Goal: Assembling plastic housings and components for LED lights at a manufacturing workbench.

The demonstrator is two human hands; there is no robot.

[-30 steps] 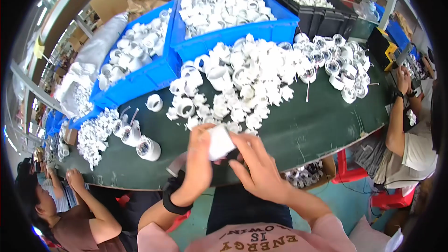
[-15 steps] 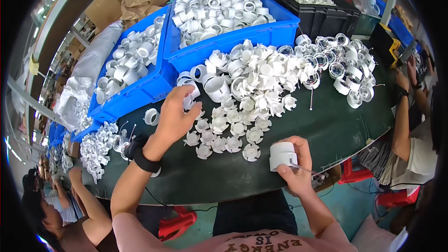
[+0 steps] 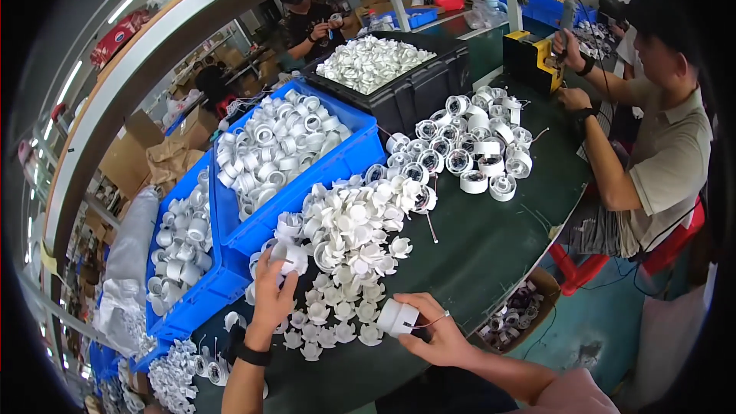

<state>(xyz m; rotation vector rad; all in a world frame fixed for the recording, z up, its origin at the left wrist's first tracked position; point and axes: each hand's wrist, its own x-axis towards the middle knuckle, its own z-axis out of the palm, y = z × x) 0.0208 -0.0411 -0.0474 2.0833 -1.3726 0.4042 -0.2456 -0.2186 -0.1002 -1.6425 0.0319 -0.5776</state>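
Left hand: fingers and thumb gripping a white cup, over the left part of the green table, just beside the near wall of the large blue bin. Right hand: gripping a white cylinder, tilted, over the table's near edge; thin wire trails from it across the fingers. Hands apart, each with its own part. Heap of white petal-shaped pieces beyond and between the hands, spreading to the bin. Cluster of clear-topped parts toward the table's far right. Smaller blue bin left of the large one, black crate at the table's far edge, both loaded with white parts. Cardboard box of parts sits below the near edge. Co-worker at the right end, both hands near a yellow-and-black box.
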